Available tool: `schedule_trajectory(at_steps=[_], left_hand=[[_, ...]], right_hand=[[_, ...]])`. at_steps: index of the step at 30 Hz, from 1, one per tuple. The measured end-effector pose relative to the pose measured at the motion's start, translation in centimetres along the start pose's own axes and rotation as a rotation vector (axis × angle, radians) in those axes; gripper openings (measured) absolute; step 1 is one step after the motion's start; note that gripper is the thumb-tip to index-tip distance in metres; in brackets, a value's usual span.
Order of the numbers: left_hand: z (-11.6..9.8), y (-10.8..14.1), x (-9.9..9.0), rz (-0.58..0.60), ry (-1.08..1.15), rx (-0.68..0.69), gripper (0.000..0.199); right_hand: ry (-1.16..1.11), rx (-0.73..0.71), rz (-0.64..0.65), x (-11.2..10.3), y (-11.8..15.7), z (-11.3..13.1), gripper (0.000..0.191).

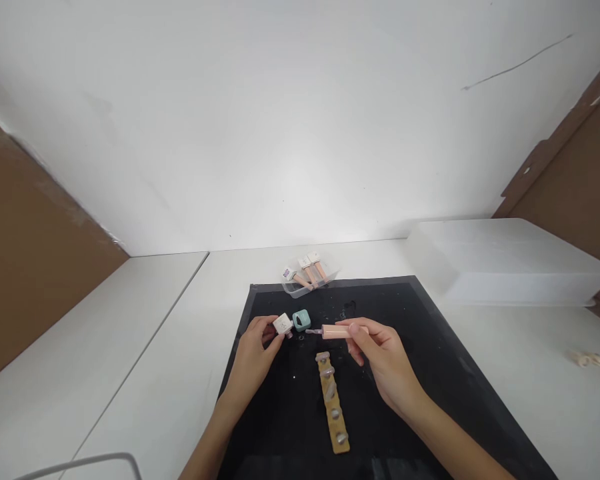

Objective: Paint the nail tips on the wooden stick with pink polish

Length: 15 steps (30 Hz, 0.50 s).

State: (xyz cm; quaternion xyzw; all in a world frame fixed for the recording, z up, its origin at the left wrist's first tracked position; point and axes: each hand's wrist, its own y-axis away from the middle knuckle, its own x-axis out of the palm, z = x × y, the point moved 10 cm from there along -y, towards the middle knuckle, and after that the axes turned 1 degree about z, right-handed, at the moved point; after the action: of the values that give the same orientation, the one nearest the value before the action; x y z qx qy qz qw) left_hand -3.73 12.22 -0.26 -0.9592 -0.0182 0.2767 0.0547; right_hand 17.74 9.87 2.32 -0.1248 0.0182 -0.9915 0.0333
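Nearest of all, a long tan wooden strip (333, 404) is laid on the black mat (430, 360), with a row of small grey nail tips stuck along it. The strip runs from near to far, in the middle of the mat.

Just past its far end, the right hand (380, 353) is closed around a pale pink brush cap (341, 331). The cap is pinched between thumb and fingers and held sideways, with its thin brush pointed left. To the left, the left hand (257, 350) is closed on a small white polish bottle (283, 325), which is tipped toward the brush. A small green block (301, 320) sits just beside the bottle, on its right.

For a neat job, the bottle should be kept steady and the brush wiped on the bottle's mouth, so no drip is carried over the mat. It is judged that one thin coat per nail tip would work best. The strip is not held, so light strokes are needed or it may slide.

Farther off, a clear little tray of more pink-capped bottles (307, 272) is set at the far edge of the mat. A big white plastic box (505, 263) is seen on the far right of the white table (145, 347).
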Motion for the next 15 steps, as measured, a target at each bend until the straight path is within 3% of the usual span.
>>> schedule_trajectory(at_steps=[15], left_hand=[[-1.7,0.5,0.7,0.126,-0.127,0.049,0.018]], right_hand=[[0.000,0.043,-0.012,0.0,-0.2,-0.3,0.031]])
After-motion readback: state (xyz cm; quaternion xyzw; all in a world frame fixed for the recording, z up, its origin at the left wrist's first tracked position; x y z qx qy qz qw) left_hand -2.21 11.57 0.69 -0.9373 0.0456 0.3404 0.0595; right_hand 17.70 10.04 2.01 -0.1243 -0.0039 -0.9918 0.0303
